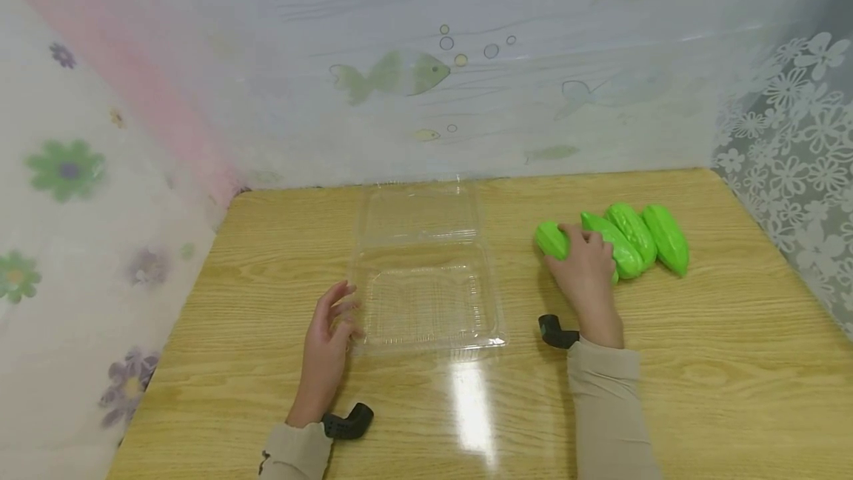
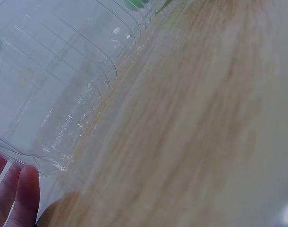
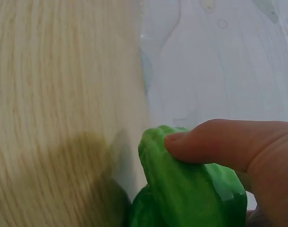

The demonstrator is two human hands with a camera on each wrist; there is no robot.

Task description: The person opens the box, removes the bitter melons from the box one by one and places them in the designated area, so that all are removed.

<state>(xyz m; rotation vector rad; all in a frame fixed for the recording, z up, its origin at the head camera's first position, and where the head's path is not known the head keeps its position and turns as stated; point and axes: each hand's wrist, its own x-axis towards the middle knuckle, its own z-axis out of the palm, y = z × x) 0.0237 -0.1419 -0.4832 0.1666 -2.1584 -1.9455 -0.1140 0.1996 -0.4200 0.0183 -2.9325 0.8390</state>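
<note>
My right hand (image 1: 586, 265) grips a bright green, bumpy toy bitter gourd (image 1: 552, 240) at the left end of a group. In the right wrist view the thumb presses on the ridged side of this gourd (image 3: 182, 184), and a darker green one lies just beneath it. Beside the hand, three more green toy gourds (image 1: 631, 232) lie slanted on the table. A clear plastic clamshell box (image 1: 426, 347) stands unfolded, its lid (image 1: 420, 213) laid back toward the wall. At the left rim of the box, my left hand (image 1: 328, 324) rests with loosely bent fingers, fingertips right at the edge.
The wood-grain table (image 1: 253, 265) carries the box and the gourds. A patterned sheet with fish (image 1: 393, 76) rises behind it, with flowered sheets along both sides. Black camera mounts (image 1: 349, 421) sit on both wrists.
</note>
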